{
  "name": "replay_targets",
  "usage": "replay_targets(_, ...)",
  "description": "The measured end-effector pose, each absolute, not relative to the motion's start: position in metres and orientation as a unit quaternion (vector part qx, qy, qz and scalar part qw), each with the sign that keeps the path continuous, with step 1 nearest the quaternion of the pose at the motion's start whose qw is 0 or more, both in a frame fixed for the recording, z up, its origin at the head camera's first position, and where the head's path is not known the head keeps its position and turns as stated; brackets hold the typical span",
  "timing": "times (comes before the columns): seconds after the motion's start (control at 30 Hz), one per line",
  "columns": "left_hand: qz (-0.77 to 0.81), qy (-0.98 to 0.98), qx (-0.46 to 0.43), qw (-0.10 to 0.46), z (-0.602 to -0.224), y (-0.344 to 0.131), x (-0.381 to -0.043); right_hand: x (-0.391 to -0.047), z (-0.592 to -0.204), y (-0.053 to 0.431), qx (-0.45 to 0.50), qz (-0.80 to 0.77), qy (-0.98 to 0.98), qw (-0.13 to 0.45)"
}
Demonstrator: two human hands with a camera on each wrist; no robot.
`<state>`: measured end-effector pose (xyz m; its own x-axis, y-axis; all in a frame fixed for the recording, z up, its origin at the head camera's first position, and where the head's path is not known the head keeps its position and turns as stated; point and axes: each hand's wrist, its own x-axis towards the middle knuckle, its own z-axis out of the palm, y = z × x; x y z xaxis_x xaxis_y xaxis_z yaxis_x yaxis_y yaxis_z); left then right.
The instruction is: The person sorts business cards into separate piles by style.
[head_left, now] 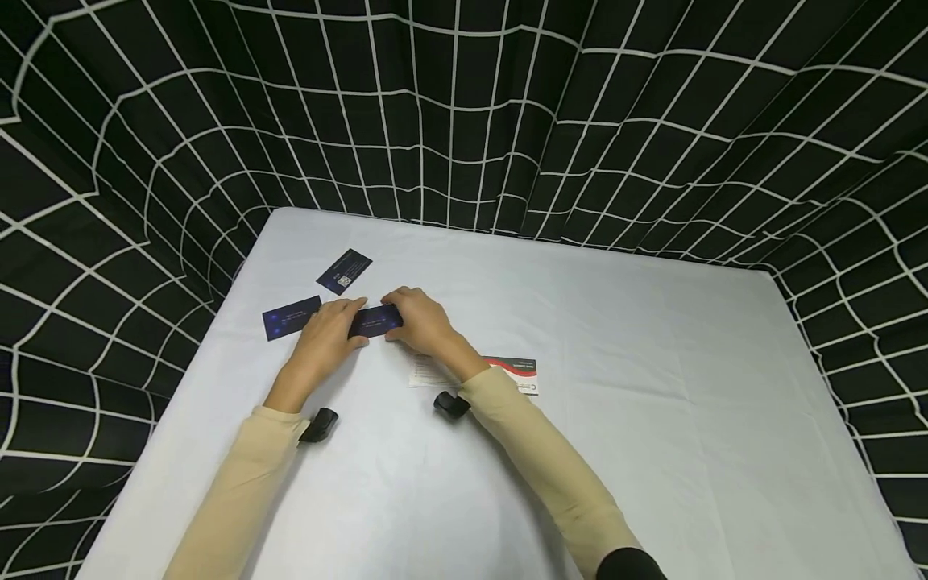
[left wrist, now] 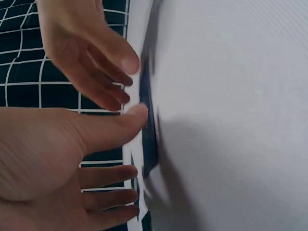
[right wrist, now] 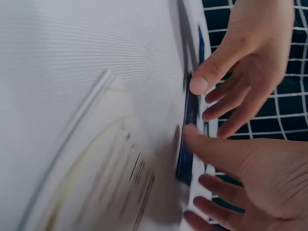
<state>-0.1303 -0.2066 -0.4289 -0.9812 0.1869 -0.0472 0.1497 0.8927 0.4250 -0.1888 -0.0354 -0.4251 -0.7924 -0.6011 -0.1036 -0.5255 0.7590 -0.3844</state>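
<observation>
A dark blue business card (head_left: 376, 321) is between the two hands, above the white tablecloth. My left hand (head_left: 328, 334) holds its left end, with the thumb at the near long edge and the fingers at the far one. My right hand (head_left: 424, 322) holds the right end in the same way. In the left wrist view the card (left wrist: 149, 130) appears nearly edge-on, with the left thumb touching it. The right wrist view also shows the card (right wrist: 186, 144) as a thin strip, with both thumbs against it; the fingertips' contact beyond it is hidden.
Left of my left hand lies another dark blue card (head_left: 290, 318). Farther back is a dark card with a QR code (head_left: 344, 271). Beneath my right forearm are white cards, one with a red and dark band (head_left: 515, 372). Black grid-patterned curtains (head_left: 464, 121) surround the table (head_left: 652, 419).
</observation>
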Motion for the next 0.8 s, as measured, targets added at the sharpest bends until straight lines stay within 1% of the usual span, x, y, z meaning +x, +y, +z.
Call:
replay_targets(0.13,0.207,0.974,0.084,0.046,-0.433,-0.207,-0.133,-0.195,-0.425,-0.052,-0.307,-0.095,0.939,0.125)
replay_targets(0.3,0.229,0.969,0.084,0.031,-0.438,-0.206,-0.135,-0.203,-0.423,-0.061,-0.291,-0.08,0.941,0.155)
replay_targets(0.47,0.292,0.955,0.046,0.006,-0.443,-0.205,-0.137,-0.202,-0.425,-0.054,-0.26,-0.15,0.939,0.171)
replay_targets(0.63,0.366,0.93,0.016,-0.044,-0.449,-0.205,-0.139,-0.2,-0.432,-0.044,-0.225,-0.262,0.924,0.164)
replay_targets(0.7,0.394,0.917,0.012,-0.062,-0.451,-0.204,-0.141,-0.2,-0.432,-0.041,-0.205,-0.311,0.912,0.171)
replay_targets(0.8,0.44,0.895,0.0,-0.071,-0.452,-0.204,-0.143,-0.2,-0.431,-0.035,-0.185,-0.366,0.894,0.182)
